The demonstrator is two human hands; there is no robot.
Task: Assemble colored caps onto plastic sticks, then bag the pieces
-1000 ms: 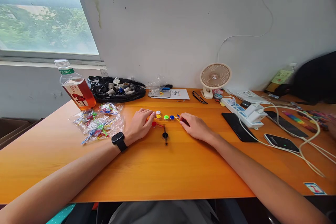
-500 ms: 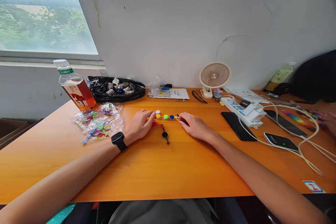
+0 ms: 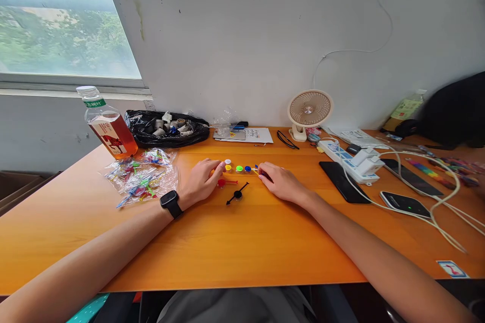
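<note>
My left hand point(image 3: 202, 180) rests on the desk with a black watch at its wrist. Its fingers are loosely bent, with a gap between thumb and fingers. Beside it lies a red spinner arrow point(image 3: 227, 182). My right hand point(image 3: 281, 180) is curled, with thin yellow and blue pieces point(image 3: 255, 169) at its fingertips; what lies inside the fingers is hidden. Between the hands sit small round pieces: white point(image 3: 228, 162), yellow point(image 3: 228, 168), green point(image 3: 239, 168) and blue point(image 3: 247, 169). Nearer me, a black spinner arrow point(image 3: 238, 195) points towards lower left, apart from both hands.
Clear bags of colourful plastic parts point(image 3: 142, 181) lie at left by a tea bottle point(image 3: 111, 131). Behind are a black bag point(image 3: 166, 128), a small fan point(image 3: 309, 111) and glasses point(image 3: 288, 140). A power strip point(image 3: 348, 160), phones point(image 3: 405, 204) and cables spread at right.
The black arrow has turned, its head swinging from lower right to lower left. The red arrow has also turned and now points right. Both my hands have stayed in place.
</note>
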